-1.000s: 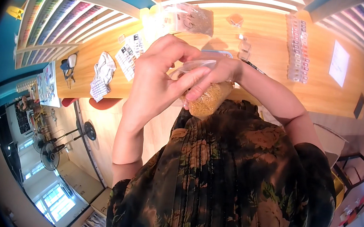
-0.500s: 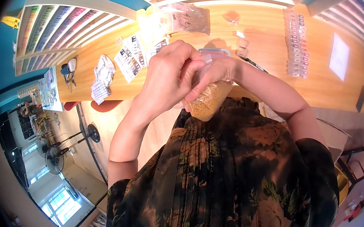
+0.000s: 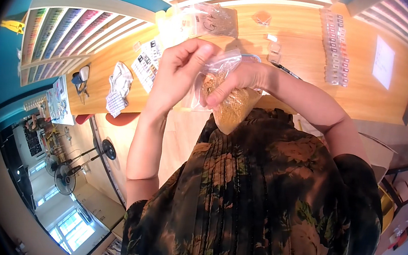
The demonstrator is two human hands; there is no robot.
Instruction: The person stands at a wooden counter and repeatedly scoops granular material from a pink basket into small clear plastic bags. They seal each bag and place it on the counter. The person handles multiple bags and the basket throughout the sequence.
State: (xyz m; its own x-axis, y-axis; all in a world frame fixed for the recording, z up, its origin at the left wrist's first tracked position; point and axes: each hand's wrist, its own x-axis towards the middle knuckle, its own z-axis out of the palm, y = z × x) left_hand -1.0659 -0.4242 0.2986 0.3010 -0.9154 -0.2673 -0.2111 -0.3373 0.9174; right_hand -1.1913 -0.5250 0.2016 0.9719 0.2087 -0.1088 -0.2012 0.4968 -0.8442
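The right hand (image 3: 243, 78) grips a clear plastic bag of golden grains (image 3: 237, 107), mid-frame. The left hand (image 3: 178, 70) seems to pinch its top; shine makes that hard to tell. They look busy with its mouth; next needs a steady hold.

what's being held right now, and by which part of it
A clear plastic bag of golden bits. The right hand grips it around the middle; the left hand pinches it near the top edge.
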